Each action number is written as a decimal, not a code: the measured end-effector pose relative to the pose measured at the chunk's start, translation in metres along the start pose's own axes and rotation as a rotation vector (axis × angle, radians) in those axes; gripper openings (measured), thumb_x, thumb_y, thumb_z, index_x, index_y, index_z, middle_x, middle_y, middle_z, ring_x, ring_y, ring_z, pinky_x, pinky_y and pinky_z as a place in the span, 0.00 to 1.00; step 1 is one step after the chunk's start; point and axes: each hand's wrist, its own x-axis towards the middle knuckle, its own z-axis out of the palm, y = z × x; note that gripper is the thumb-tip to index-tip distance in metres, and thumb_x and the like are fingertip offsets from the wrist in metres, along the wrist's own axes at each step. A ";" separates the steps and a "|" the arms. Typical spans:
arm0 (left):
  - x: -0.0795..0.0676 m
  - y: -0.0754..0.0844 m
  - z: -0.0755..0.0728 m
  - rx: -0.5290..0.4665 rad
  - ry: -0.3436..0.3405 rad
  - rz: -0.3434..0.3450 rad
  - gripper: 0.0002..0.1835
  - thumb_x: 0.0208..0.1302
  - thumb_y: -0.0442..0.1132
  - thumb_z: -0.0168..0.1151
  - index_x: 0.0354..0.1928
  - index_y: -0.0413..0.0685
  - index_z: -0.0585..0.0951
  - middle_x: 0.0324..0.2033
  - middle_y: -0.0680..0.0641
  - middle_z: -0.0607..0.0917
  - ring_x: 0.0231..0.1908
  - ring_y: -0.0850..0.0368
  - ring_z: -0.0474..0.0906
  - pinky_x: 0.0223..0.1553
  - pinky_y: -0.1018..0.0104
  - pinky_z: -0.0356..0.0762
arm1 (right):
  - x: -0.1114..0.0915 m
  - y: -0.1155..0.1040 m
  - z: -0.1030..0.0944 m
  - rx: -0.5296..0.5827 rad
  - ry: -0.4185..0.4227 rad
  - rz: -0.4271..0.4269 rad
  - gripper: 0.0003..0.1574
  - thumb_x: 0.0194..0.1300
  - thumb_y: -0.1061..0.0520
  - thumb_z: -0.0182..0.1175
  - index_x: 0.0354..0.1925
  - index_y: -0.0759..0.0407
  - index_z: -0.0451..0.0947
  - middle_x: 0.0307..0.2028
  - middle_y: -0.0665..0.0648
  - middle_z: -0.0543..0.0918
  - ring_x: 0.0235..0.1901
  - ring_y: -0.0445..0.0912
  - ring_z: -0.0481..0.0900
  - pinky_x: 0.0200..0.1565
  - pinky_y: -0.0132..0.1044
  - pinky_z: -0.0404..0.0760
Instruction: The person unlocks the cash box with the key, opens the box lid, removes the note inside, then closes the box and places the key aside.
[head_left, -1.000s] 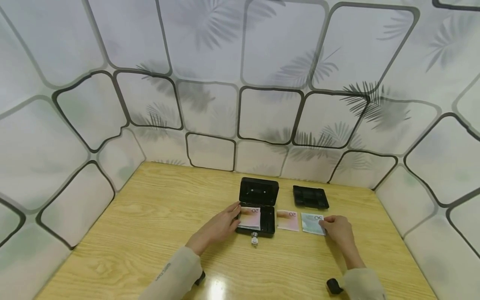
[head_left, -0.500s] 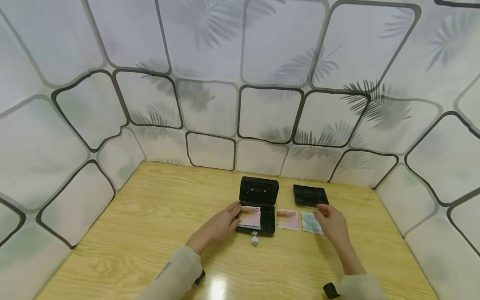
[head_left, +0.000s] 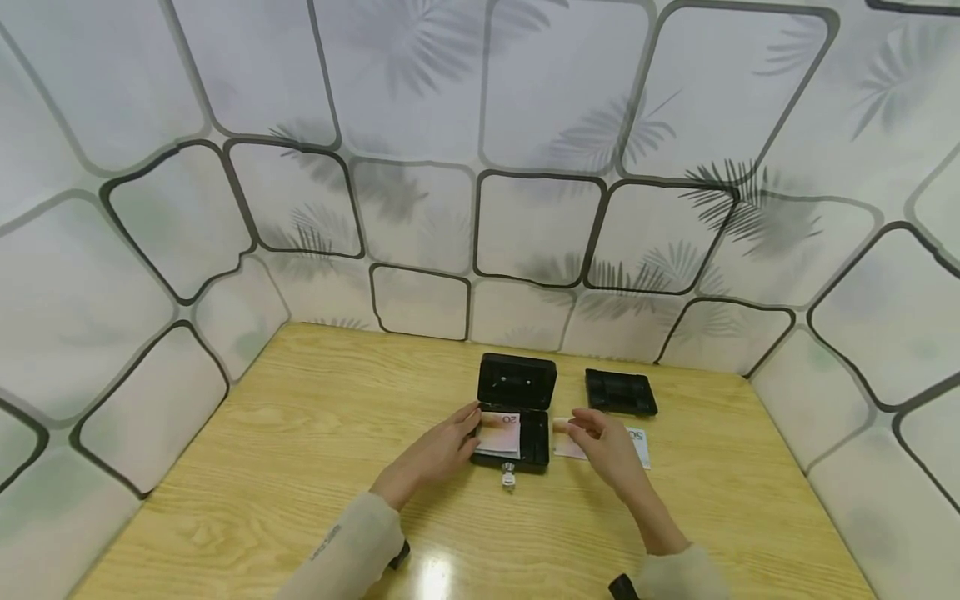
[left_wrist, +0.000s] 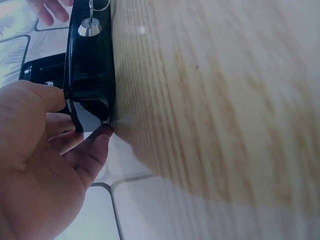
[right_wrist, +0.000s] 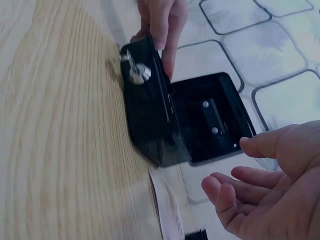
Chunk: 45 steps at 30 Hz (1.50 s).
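A small black cash box (head_left: 535, 442) lies with its lid (head_left: 517, 380) raised. A stack of pink notes (head_left: 499, 434) marked 20 sits inside at the left. My left hand (head_left: 450, 442) grips the box's left side; in the left wrist view the thumb is at the rim and the fingers bend round the corner. My right hand (head_left: 611, 450) hovers over a pink banknote (head_left: 567, 443) just right of the box, partly hiding it. In the right wrist view its thumb and loosely bent fingers stand apart and hold nothing. A blue-green 50 note (head_left: 641, 447) shows partly behind that hand.
A black tray (head_left: 620, 392) lies behind the notes, to the right of the lid. Keys (head_left: 509, 479) hang from the lock (right_wrist: 140, 73) on the box's front. The wooden table (head_left: 330, 400) ends at patterned walls (head_left: 420, 300) at the back and sides.
My right hand let go of the 50 note, lifted, and moved left over the pink note beside the box. The left hand has stayed at the box.
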 end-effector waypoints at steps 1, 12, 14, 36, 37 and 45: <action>0.000 0.000 0.000 -0.001 0.001 0.000 0.28 0.81 0.38 0.52 0.75 0.29 0.64 0.78 0.36 0.60 0.73 0.38 0.63 0.69 0.45 0.67 | 0.000 -0.002 0.004 0.018 -0.005 0.000 0.25 0.75 0.60 0.62 0.64 0.74 0.76 0.52 0.67 0.86 0.52 0.59 0.84 0.45 0.43 0.86; 0.000 -0.001 0.000 0.008 0.001 -0.014 0.28 0.82 0.40 0.52 0.76 0.32 0.64 0.78 0.38 0.60 0.73 0.39 0.63 0.69 0.47 0.67 | 0.010 -0.025 0.036 -0.004 -0.097 -0.032 0.21 0.73 0.60 0.63 0.58 0.73 0.80 0.46 0.63 0.88 0.45 0.57 0.86 0.44 0.49 0.86; 0.001 -0.001 0.000 0.012 0.002 -0.013 0.28 0.81 0.39 0.52 0.76 0.31 0.64 0.78 0.38 0.60 0.73 0.39 0.63 0.69 0.47 0.68 | 0.012 -0.029 0.040 -0.032 -0.114 -0.030 0.20 0.72 0.60 0.64 0.56 0.73 0.81 0.44 0.62 0.88 0.42 0.54 0.86 0.41 0.47 0.86; -0.001 -0.002 0.000 0.009 0.004 0.015 0.28 0.81 0.39 0.52 0.75 0.29 0.64 0.77 0.36 0.60 0.73 0.39 0.64 0.69 0.47 0.68 | 0.023 -0.045 0.064 -0.195 -0.181 -0.015 0.09 0.68 0.61 0.65 0.38 0.68 0.87 0.22 0.51 0.81 0.23 0.42 0.75 0.26 0.35 0.75; -0.001 -0.002 0.000 0.011 0.007 0.018 0.28 0.81 0.38 0.52 0.75 0.29 0.64 0.77 0.35 0.61 0.72 0.39 0.65 0.69 0.47 0.68 | 0.023 -0.046 0.065 -0.184 -0.178 -0.008 0.11 0.68 0.62 0.65 0.42 0.70 0.87 0.25 0.52 0.83 0.25 0.43 0.77 0.28 0.36 0.77; 0.000 -0.001 0.001 0.023 0.024 0.021 0.27 0.81 0.37 0.52 0.74 0.28 0.66 0.76 0.35 0.62 0.72 0.38 0.66 0.68 0.47 0.69 | 0.026 -0.043 0.070 -0.018 -0.101 0.031 0.22 0.66 0.66 0.64 0.54 0.80 0.80 0.39 0.64 0.89 0.38 0.52 0.88 0.40 0.45 0.87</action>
